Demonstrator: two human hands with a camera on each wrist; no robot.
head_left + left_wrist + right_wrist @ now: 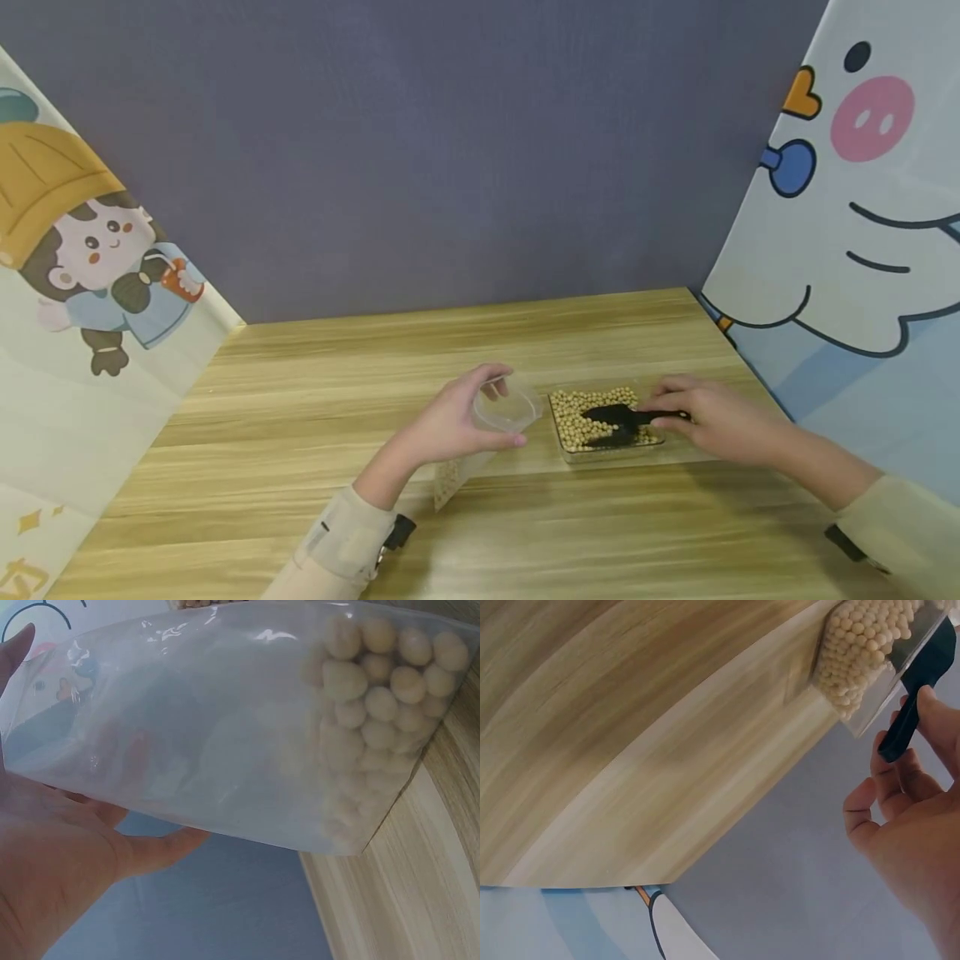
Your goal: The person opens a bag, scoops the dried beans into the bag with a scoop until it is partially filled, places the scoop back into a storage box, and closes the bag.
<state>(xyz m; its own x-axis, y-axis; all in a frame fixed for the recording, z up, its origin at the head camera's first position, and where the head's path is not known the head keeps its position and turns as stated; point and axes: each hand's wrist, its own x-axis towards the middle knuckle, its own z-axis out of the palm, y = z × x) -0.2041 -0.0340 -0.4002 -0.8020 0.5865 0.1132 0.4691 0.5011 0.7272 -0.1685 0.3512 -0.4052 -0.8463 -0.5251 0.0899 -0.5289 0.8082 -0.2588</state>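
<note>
My left hand (448, 423) holds a clear plastic bag (217, 742) near its mouth, thumb and fingers spread around the rounded opening. Pale yellow soybeans (379, 705) fill the bag's bottom end, which hangs toward the table in the head view. To the right, a clear rectangular container (577, 457) of soybeans (573, 421) sits on the table. My right hand (720, 421) pinches the handle of a small black shovel (613, 414) between thumb and fingers. The shovel's blade is over the beans, inside the container's outline.
The wood-grain table (300, 467) ends at a grey-blue wall panel (465, 167) at the back. Printed cartoon panels border it, a chef figure (105, 242) on the left and a pig face (862, 167) on the right. The bag and the container stand close side by side.
</note>
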